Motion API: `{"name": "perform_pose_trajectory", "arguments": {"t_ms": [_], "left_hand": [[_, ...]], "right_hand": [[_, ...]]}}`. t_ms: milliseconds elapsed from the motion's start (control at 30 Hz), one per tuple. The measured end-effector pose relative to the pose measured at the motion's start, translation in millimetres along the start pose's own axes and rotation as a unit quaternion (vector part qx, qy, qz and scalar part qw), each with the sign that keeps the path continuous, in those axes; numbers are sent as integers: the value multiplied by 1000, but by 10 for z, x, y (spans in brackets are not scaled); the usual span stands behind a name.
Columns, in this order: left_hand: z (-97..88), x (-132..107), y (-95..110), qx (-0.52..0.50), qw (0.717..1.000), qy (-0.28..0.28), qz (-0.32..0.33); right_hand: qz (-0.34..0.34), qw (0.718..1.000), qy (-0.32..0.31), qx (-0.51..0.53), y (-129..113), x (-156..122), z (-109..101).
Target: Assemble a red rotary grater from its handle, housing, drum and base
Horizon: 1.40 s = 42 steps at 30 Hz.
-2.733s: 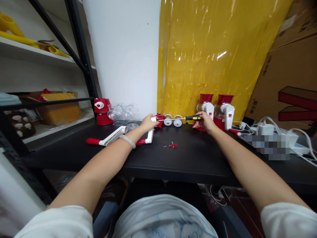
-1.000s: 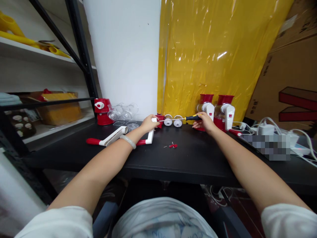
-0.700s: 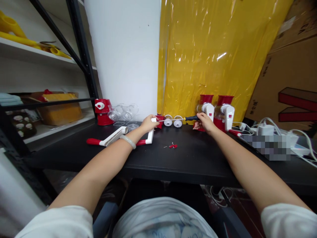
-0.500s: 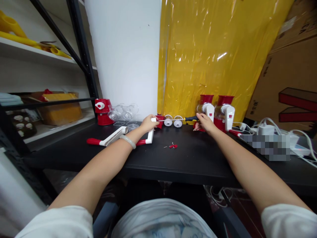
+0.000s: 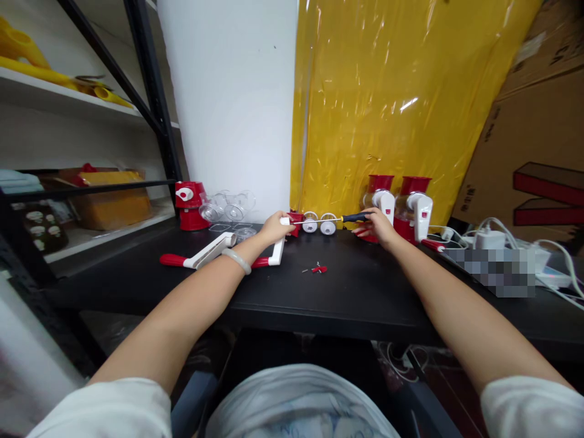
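Observation:
My left hand (image 5: 275,227) is closed round the upper end of a white crank handle (image 5: 277,248) with a red grip. In my right hand (image 5: 378,226) is a screwdriver (image 5: 353,217) with a dark blue and yellow handle. Its long shaft lies level and reaches left to the top of the crank handle; whether the tip sits in a screw I cannot tell. The thumb and forefinger hold the screwdriver's end while the other fingers are spread. Below, on the table, lie small red parts (image 5: 320,269) and a little metal pin (image 5: 305,271).
Another crank handle (image 5: 210,252) lies at left, by a red grinder base (image 5: 191,207) and clear plastic parts (image 5: 234,208). Two white round parts (image 5: 327,226) stand behind the screwdriver. Red-and-white grinders (image 5: 415,207) and white chargers with cables (image 5: 490,240) are at right.
The right hand's lower fingers have spread out from a more curled position, still at the screwdriver handle. The left hand and crank handle stay nearly in place.

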<state>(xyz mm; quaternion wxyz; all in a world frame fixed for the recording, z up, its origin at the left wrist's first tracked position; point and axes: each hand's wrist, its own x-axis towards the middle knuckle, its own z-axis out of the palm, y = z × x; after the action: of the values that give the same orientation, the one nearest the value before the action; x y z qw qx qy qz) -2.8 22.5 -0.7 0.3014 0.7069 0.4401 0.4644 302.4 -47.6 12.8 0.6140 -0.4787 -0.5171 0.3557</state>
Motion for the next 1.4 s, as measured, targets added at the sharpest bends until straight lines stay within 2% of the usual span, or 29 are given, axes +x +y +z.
{"name": "perform_pose_trajectory", "arguments": {"t_ms": [367, 700, 867, 967, 1200, 1400], "left_hand": [[1, -27, 41, -2, 1000, 5, -7], [-4, -13, 4, 7, 1000, 6, 9], [1, -50, 52, 2, 1000, -1, -2], [1, -76, 95, 5, 1000, -3, -10], [9, -81, 99, 4, 1000, -7, -10], [16, -71, 75, -1, 1000, -5, -17]], "right_hand": [[-28, 999, -2, -17, -6, -20, -8], [-87, 994, -14, -57, 60, 10, -47], [-37, 999, -1, 8, 33, 17, -27], [-34, 999, 1, 35, 4, 14, -23], [-35, 999, 24, -4, -47, -13, 8], [-36, 999, 18, -21, -59, -36, 17]]}}
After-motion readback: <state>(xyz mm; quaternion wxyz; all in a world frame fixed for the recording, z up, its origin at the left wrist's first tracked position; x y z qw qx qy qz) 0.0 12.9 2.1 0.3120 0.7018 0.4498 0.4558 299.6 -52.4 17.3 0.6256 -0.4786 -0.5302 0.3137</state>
